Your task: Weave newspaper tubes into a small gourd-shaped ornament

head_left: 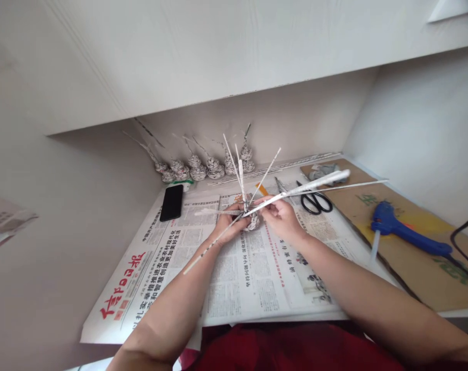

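paper weave (253, 222) in left grip (231, 226)

Craft corner with glue gun (412, 235) and scissors (315, 202)

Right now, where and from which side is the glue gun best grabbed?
Probably mid-grip on the handle, from above on the near side, with the right hand, the closer one. The glue gun lies on the cardboard, its long handle slanting right and slightly nearer, so fingers can wrap across it, avoiding the glue stick at one end and cord at the other.
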A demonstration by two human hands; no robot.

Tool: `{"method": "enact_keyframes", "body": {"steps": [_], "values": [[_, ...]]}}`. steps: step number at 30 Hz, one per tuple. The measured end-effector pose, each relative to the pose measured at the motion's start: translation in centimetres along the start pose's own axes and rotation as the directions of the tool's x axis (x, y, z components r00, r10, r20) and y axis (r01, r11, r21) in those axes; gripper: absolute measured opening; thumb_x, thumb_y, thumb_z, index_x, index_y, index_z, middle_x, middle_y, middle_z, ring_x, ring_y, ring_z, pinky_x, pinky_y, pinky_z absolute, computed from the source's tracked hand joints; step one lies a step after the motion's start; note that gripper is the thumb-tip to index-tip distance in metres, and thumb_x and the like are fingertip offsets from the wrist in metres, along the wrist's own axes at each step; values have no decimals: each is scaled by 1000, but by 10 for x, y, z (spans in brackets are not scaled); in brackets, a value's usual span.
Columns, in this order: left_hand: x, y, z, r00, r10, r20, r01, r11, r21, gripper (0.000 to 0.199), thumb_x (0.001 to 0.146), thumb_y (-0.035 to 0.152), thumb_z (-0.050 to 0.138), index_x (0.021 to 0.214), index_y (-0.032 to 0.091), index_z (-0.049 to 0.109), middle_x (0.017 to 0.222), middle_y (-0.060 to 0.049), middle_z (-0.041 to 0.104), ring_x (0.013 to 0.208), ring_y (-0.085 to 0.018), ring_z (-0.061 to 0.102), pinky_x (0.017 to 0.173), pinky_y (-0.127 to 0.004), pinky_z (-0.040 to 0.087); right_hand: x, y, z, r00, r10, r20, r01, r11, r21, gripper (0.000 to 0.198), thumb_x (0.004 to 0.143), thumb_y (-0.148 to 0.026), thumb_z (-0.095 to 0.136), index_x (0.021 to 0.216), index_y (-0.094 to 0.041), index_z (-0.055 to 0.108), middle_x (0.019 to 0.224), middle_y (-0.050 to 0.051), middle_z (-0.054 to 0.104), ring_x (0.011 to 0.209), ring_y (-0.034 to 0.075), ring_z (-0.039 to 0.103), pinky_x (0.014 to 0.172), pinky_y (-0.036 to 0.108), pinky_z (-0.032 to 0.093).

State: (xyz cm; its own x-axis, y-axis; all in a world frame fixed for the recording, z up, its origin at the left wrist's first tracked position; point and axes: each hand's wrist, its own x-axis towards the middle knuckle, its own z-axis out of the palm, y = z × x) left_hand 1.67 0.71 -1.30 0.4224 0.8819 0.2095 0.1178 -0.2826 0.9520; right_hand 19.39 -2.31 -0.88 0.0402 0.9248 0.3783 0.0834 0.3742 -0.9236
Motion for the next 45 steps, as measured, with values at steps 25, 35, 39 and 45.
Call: {"method": "enact_keyframes", "body": {"steps": [25, 35, 39, 45], "values": [[-1, -8, -6, 996, -89, 31, 94, 974, -205, 31, 63, 26, 77, 87, 18, 60, 95, -4, 69, 87, -20, 63, 83, -33, 47, -6, -7, -2, 977, -193, 95, 214, 908, -359, 23, 96, -32, 43, 98, -23, 64, 94, 5, 72, 88, 21, 66, 82, 32, 47], [-3, 3, -3, 997, -29, 74, 42, 981, -188, 39, 62, 29, 81, 94, 17, 63, 107, -9, 70, 90, -21, 65, 86, -36, 48, -8, -7, -4, 990, -139, 13, 132, 899, -418, 26, 94, -38, 46, 98, -22, 67, 80, 3, 72, 63, 18, 64, 64, 28, 46], [-3, 8, -2, 998, -23, 60, 34, 982, -184, 40, 62, 31, 81, 96, 17, 64, 106, -9, 70, 92, -22, 65, 87, -37, 48, -8, -5, -3, 992, -130, 9, 122, 906, -406, 23, 92, -37, 49, 99, -22, 65, 79, 4, 72, 63, 18, 65, 63, 28, 47], [-4, 3, -2, 997, -56, 50, 65, 975, -211, 41, 60, 30, 81, 95, 17, 63, 107, -7, 69, 93, -21, 64, 88, -36, 48, -8, -2, 0, 987, -145, 65, 158, 895, -417, 18, 83, -26, 59, 100, -23, 64, 87, 4, 73, 68, 18, 66, 65, 30, 49]]}}
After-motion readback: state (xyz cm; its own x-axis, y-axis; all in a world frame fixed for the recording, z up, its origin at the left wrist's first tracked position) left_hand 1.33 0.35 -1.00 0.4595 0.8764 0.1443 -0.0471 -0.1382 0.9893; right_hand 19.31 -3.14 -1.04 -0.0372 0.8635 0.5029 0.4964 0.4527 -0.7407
